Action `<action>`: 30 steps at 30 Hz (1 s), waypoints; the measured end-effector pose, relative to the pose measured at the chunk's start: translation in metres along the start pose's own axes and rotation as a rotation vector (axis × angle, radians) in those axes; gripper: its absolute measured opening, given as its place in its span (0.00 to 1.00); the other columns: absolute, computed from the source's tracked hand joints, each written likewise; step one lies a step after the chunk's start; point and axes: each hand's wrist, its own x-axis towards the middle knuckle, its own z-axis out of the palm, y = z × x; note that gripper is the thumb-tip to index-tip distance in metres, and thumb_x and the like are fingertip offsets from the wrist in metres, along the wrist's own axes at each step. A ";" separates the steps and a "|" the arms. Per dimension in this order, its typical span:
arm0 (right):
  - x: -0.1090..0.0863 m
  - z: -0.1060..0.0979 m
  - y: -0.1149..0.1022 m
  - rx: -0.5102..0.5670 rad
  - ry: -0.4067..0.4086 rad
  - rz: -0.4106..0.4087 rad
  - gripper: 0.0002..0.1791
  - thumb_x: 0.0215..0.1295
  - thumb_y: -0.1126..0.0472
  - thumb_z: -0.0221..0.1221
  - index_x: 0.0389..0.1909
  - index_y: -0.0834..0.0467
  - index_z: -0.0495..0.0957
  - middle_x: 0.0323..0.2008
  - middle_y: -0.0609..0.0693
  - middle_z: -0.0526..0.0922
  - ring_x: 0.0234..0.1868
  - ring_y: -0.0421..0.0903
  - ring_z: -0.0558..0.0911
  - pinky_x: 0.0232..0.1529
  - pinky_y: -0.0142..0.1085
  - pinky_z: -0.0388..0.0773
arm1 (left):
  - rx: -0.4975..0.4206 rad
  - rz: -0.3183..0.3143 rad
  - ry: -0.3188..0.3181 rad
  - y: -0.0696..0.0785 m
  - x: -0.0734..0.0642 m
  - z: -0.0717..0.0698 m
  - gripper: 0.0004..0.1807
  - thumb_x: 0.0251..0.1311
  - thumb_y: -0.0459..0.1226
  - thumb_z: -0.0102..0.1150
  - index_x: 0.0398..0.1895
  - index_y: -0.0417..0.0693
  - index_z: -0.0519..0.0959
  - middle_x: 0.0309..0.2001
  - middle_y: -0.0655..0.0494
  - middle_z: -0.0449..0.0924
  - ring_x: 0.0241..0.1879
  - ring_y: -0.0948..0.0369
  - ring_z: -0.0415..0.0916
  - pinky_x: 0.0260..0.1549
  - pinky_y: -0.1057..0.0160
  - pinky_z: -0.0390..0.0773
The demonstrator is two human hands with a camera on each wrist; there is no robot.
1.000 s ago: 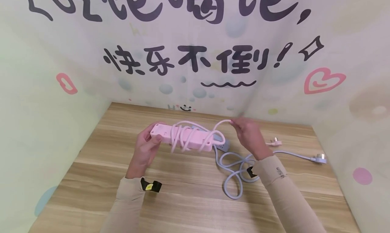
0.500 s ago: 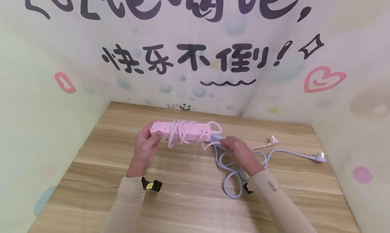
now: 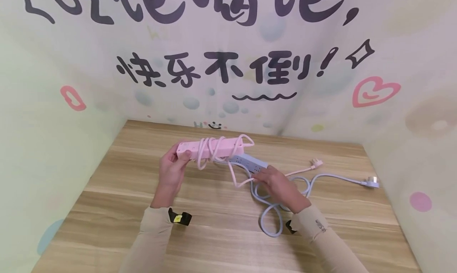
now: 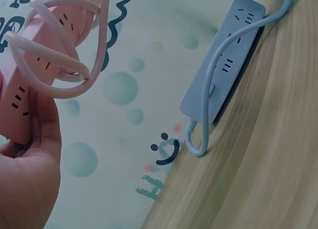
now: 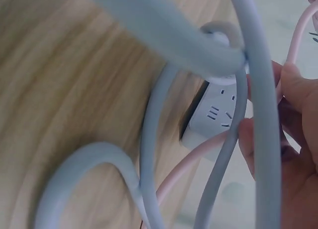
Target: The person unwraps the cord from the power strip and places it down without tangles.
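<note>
A pink power strip [image 3: 225, 148] is held above the table by my left hand [image 3: 172, 168], which grips its left end with the thumb on the near side. Several turns of its pink cord [image 4: 54, 55] loop loosely round the strip's middle. My right hand [image 3: 280, 185] pinches the cord to the lower right of the strip; in the right wrist view the thumb and fingers of the right hand [image 5: 298, 119] close on the pink cord [image 5: 189, 162]. Past the right fingers, the cord runs to a pink plug [image 3: 316, 163] on the table.
A blue power strip [image 3: 250, 162] lies on the wooden table [image 3: 214, 241], behind my right hand. Its blue cord [image 3: 273, 235] spreads in loops under my right wrist, ending in a blue plug [image 3: 371, 182] at the right. A printed cloth wall [image 3: 178, 102] stands behind the table.
My right hand has come down and towards me with the pink cord, from above the strip's right end to below it. The pink strip has risen slightly and tilted; the pink plug has shifted.
</note>
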 end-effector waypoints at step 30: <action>0.020 0.004 -0.060 0.459 0.010 0.225 0.19 0.77 0.52 0.56 0.63 0.55 0.77 0.43 0.47 0.89 0.24 0.33 0.70 0.24 0.27 0.71 | 0.008 0.004 -0.028 0.001 -0.001 -0.008 0.14 0.70 0.24 0.54 0.56 0.40 0.75 0.48 0.58 0.80 0.47 0.67 0.79 0.53 0.73 0.81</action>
